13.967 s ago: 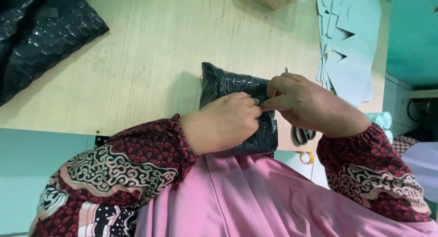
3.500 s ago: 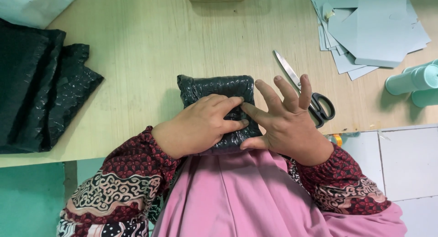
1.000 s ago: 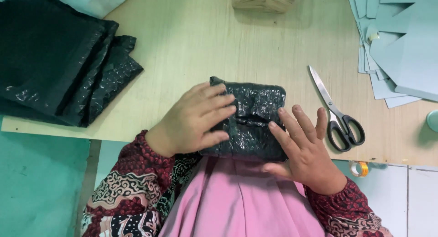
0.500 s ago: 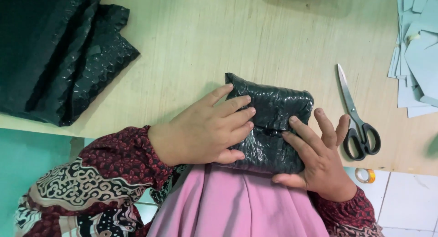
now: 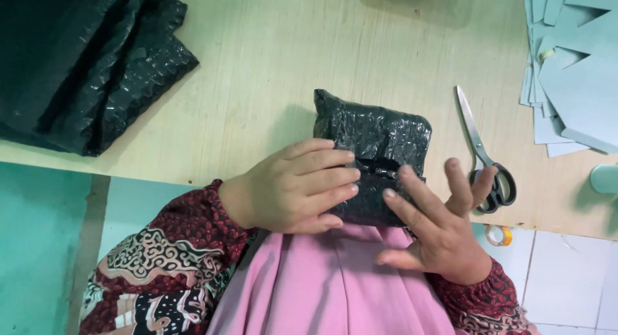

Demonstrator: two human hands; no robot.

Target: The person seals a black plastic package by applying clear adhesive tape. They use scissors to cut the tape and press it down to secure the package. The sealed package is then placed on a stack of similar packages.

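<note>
A small parcel wrapped in crinkled black plastic (image 5: 376, 138) lies at the near edge of the pale wooden table (image 5: 270, 58). My left hand (image 5: 293, 187) rests flat on its left half, fingers pointing right across the wrap. My right hand (image 5: 438, 225) is spread open at the parcel's right lower corner, its index finger pressing on the wrap near the folded seam. Neither hand grips anything.
A stack of black plastic bags (image 5: 84, 58) lies at the far left. Scissors (image 5: 486, 158) with black handles lie just right of the parcel. Pale blue paper sheets (image 5: 573, 58) are piled at the far right. A tape roll (image 5: 499, 235) sits below the table edge.
The view has shifted slightly; the parcel and both hands stay together at the table edge. My right hand's fingers have spread a little wider on the parcel's right corner.
</note>
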